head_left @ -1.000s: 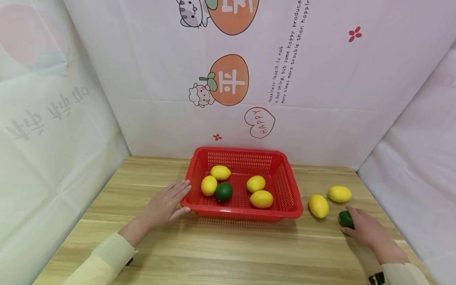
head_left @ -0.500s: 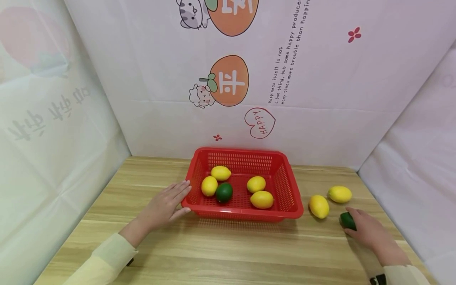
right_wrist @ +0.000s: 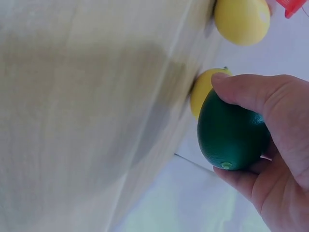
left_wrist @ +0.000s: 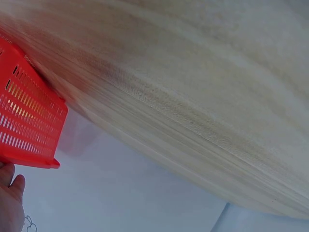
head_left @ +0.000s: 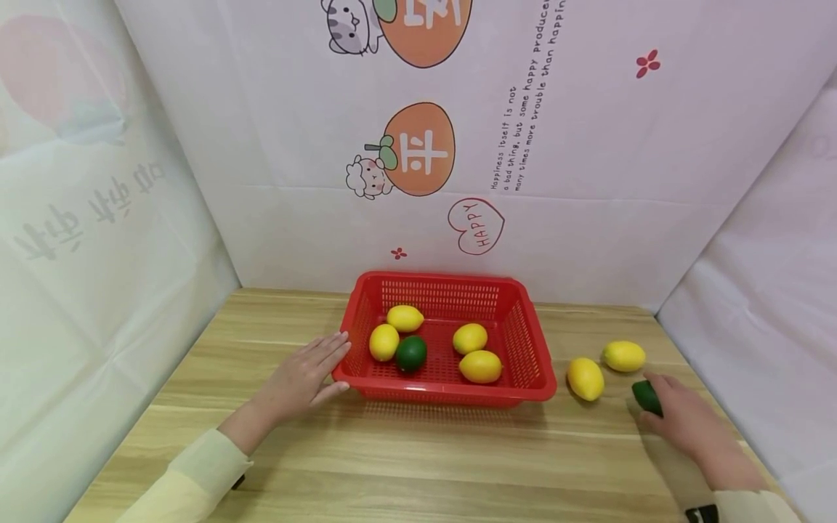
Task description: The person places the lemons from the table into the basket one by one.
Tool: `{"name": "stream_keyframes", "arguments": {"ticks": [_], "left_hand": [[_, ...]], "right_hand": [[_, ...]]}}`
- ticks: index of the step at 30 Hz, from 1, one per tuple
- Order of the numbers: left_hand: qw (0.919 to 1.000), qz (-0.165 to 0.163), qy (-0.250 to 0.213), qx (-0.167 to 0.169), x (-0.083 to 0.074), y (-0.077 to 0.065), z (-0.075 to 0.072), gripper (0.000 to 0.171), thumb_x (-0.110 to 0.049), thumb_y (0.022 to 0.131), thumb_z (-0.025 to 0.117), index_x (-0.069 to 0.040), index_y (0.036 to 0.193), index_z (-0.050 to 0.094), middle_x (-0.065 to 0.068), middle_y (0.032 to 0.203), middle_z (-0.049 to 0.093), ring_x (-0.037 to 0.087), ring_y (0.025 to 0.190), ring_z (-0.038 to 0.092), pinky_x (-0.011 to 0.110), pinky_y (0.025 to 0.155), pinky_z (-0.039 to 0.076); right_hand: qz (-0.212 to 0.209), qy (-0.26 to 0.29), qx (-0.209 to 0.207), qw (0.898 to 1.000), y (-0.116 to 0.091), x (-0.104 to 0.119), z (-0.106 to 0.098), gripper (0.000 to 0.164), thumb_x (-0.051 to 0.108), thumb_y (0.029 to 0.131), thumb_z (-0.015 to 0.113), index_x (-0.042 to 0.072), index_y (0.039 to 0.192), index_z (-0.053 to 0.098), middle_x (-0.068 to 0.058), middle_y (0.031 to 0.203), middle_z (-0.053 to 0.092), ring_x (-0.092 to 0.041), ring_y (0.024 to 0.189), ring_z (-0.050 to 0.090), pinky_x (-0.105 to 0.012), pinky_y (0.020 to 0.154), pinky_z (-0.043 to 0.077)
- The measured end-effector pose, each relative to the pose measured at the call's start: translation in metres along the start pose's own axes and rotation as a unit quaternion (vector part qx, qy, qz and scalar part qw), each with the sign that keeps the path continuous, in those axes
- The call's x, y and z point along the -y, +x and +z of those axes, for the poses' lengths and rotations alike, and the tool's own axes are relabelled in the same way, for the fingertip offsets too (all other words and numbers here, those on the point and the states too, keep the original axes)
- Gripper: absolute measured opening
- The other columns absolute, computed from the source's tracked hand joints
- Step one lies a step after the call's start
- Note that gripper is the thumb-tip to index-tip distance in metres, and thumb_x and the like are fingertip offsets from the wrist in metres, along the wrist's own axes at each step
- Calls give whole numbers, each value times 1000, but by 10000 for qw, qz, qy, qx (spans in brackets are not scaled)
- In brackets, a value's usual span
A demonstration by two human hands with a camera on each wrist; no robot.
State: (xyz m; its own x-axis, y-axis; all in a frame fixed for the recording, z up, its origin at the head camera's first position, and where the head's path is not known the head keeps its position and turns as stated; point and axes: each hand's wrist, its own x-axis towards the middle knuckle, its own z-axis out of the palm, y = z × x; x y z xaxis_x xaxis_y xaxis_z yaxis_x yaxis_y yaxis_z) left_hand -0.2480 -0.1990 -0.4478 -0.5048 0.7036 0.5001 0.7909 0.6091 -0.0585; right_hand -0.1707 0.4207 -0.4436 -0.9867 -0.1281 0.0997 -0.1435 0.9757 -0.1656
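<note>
My right hand [head_left: 686, 418] grips a dark green lime [right_wrist: 231, 133] between thumb and fingers at the right of the table. In the head view part of this lime [head_left: 647, 398] is covered by the hand. My left hand [head_left: 303, 374] lies with fairly straight fingers against the left rim of a red plastic basket [head_left: 451, 392]. Inside the basket are a green lime [head_left: 411, 354] and several lemons, one of them a lemon [head_left: 480, 367] near the front. Two lemons lie on the table between basket and right hand: a nearer lemon [head_left: 585, 379] and a farther lemon [head_left: 624, 357].
The wooden table [head_left: 418, 465] ends at a white printed backdrop [head_left: 294, 240] behind the basket. White sheets stand at the left [head_left: 85, 305] and right sides. The right sheet [head_left: 771, 305] is close to the right hand.
My right hand has moved slightly to the right, carrying the green lime with it. The left hand, the basket and the lemons stay where they were.
</note>
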Motion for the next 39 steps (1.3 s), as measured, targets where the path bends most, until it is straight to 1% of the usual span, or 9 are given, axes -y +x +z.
{"name": "stream_keyframes", "arguments": {"ticks": [3,7,12,16,25,27,30,33,39], "left_hand": [[10000,-28,-26,37,0,0,0,73,-56,101,33,6,134,54,21,140,50,35,130,47,53,104,40],[9999,-68,-62,98,-1,0,-1,69,-53,100,41,5,136,52,20,142,48,34,131,45,52,105,39],[9997,-138,-65,185,-1,1,-3,65,-41,92,64,4,137,51,20,143,47,33,132,45,51,106,38],[9997,-134,-77,166,-2,2,-3,66,-37,87,69,4,136,52,20,142,49,34,131,46,52,104,39],[10000,-28,53,53,0,1,0,72,-55,100,37,6,133,55,21,140,50,34,129,48,53,102,41],[10000,-24,62,54,0,0,0,71,-55,100,38,6,133,55,21,140,50,34,129,48,53,103,41],[10000,-6,56,56,0,1,0,70,-54,99,41,5,133,54,20,141,50,34,129,48,52,102,41],[10000,8,62,58,1,1,0,67,-51,98,49,5,133,54,20,140,50,34,129,48,52,102,42],[9999,-23,28,136,1,1,0,65,-41,90,66,5,134,54,20,141,49,34,130,46,52,103,41]], "right_hand": [[-308,-112,-505,9982,-1,2,-1,70,9,73,82,-16,127,45,-43,115,49,-58,95,54,-65,75,47],[-791,-243,-1223,9890,-2,4,-3,71,4,65,85,-16,123,48,-41,108,53,-56,89,56,-63,70,48],[-962,-237,-1391,9853,0,8,-10,74,1,64,86,-17,125,47,-40,108,53,-55,89,56,-64,69,48],[-944,-278,-1439,9847,2,13,-18,75,2,64,85,-17,126,47,-37,110,52,-52,90,56,-62,67,48],[-1349,-272,-2205,9656,7,30,-27,78,-5,59,84,-13,127,48,-38,115,50,-56,96,51,-66,73,46],[-1499,-268,-2395,9589,8,33,-28,70,3,68,83,-13,128,48,-37,116,51,-55,97,52,-66,74,46],[-1728,-219,-2636,9488,11,39,-31,62,38,94,63,-13,128,48,-35,116,51,-53,97,52,-65,73,47],[-1916,-202,-2814,9401,13,46,-35,84,61,96,24,-13,126,50,-34,115,52,-51,96,52,-63,72,47],[-2134,-355,-2942,9309,17,58,-42,82,61,98,24,-12,126,52,-33,114,53,-50,96,53,-62,73,48]]}}
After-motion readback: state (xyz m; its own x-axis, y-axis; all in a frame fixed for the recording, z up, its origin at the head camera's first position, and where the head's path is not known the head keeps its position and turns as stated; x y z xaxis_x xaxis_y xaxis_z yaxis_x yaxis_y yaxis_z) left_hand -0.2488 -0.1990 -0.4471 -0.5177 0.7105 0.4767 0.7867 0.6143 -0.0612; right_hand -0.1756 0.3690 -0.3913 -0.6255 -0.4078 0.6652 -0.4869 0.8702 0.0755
